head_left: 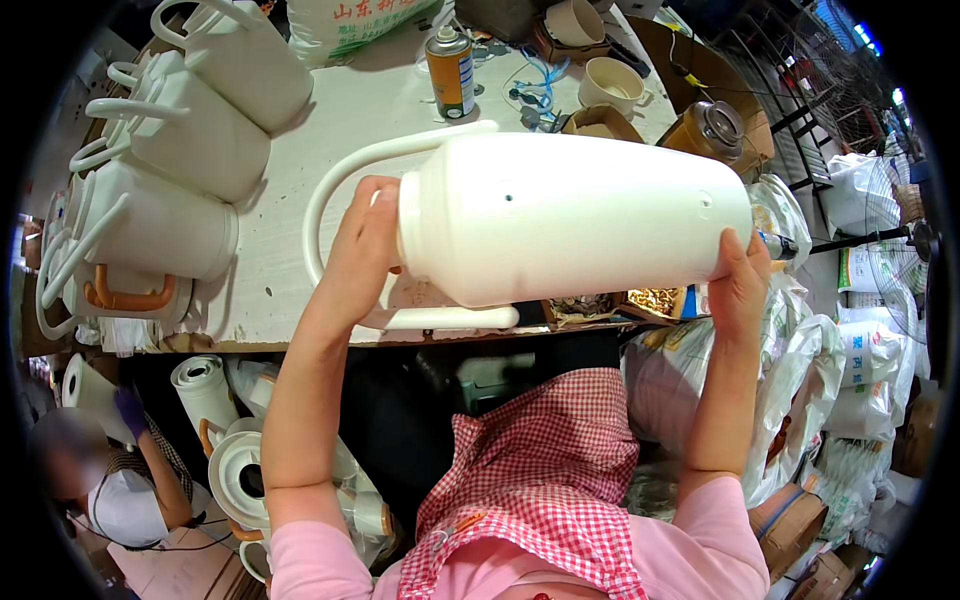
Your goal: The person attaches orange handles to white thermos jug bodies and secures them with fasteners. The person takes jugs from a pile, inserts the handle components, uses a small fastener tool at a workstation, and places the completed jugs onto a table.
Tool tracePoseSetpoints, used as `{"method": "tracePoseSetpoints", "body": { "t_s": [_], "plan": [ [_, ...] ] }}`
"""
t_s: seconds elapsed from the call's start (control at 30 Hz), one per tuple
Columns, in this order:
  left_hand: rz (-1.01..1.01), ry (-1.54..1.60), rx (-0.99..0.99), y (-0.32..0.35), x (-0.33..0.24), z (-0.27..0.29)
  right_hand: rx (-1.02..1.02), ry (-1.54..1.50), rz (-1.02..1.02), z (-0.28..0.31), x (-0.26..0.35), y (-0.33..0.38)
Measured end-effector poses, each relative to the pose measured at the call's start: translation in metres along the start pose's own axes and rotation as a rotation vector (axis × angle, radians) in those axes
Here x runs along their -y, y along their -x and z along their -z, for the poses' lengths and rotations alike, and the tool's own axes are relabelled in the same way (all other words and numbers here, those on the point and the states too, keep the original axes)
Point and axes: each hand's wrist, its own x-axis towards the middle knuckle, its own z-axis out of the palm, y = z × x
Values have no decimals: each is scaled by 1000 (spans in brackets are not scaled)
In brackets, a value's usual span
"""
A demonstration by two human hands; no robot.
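Note:
A white thermos jug body [580, 220] lies sideways across my view, held up over the table's front edge. A small dark hole shows on its upper side, and a small round mark sits near its right end. My left hand [365, 240] is closed on the narrower neck end at the left. My right hand [742, 280] grips the opposite end, thumb in front. Around my left hand and the neck runs a white U-shaped handle [318, 205]; whether it is fixed to the jug I cannot tell.
Several white jugs [160, 215] stand on the table [350, 100] at the left. Farther back are a spray can [450, 75], a cream cup [612, 85] and a sack [355, 25]. Small brass parts [655, 300] sit by the front edge. A co-worker [130, 490] is at lower left.

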Motion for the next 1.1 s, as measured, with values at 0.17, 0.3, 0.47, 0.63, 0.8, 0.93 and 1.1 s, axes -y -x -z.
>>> {"method": "tracePoseSetpoints", "body": {
  "t_s": [0.17,0.3,0.47,0.63,0.8,0.93,1.1],
  "plan": [
    [57,34,43,-8,2,-10,-35,-2,-5,14,-1,-3],
    [49,15,41,-10,3,-12,-46,0,-9,8,4,-5],
    [83,-2,52,-14,1,-10,-54,12,-8,8,5,-4],
    [17,-47,50,-14,15,-5,-37,41,-101,-4,14,0],
    [49,80,59,-18,18,-21,-96,102,-148,-3,30,4],
    [-476,-447,-328,-17,23,-27,-67,35,-217,9,16,-2],
    [-584,-710,11,-12,-46,-73,-287,528,126,-4,-1,-2]
  ]
}}
